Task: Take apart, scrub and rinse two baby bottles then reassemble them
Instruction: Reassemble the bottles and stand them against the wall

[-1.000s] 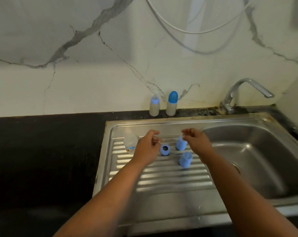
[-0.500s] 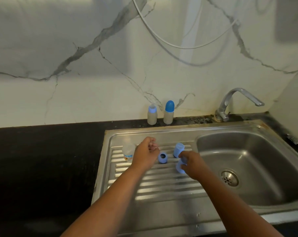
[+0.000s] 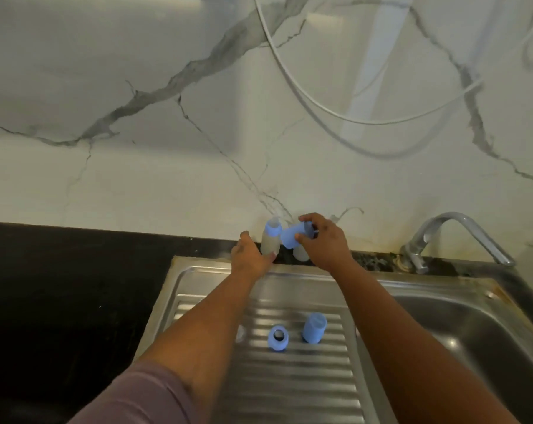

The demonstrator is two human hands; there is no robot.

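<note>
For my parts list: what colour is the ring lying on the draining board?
Light blue ring, seen clearly in the head view.

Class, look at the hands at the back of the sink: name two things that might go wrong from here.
1. The right hand holds a blue cap tilted over the right bottle; it may seat crooked.
2. The left hand touches the left bottle only near its base, so a nudge could tip it into the sink.
</note>
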